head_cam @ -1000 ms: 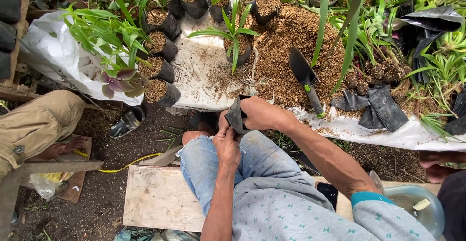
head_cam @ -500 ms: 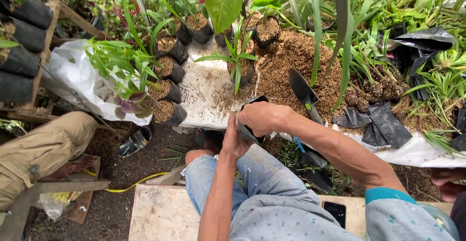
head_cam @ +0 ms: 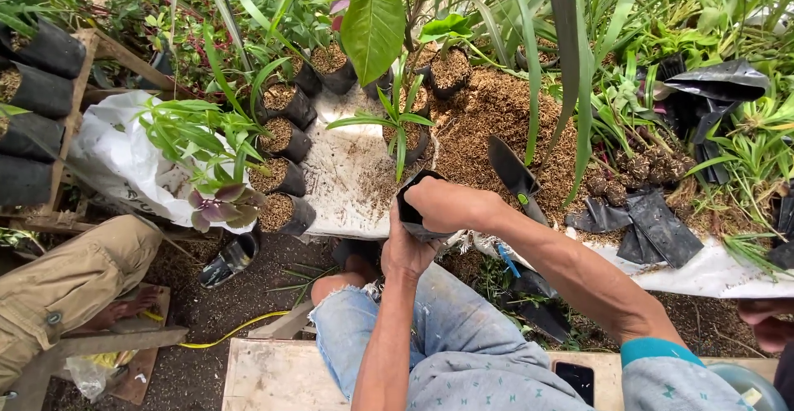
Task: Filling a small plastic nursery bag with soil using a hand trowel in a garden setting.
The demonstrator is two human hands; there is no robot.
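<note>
The left hand [head_cam: 408,250] and the right hand [head_cam: 451,204] both hold a small black bag [head_cam: 413,200]. The left hand is under it, with its fingers curled up around the bottom. The right hand is on top, with its fingers closed over the rim. The bag is up in the air, just in front of the white sheet [head_cam: 356,183]. It may be empty, but the hands hide the inside.

A trowel [head_cam: 513,171] lies in the brown soil pile [head_cam: 488,121], just right of the hands. Filled pots [head_cam: 285,175] with soil stand in a row on the left. A green plant [head_cam: 401,126] grows in a pot right behind the bag. More black bags [head_cam: 653,229] lie flat on the right.
</note>
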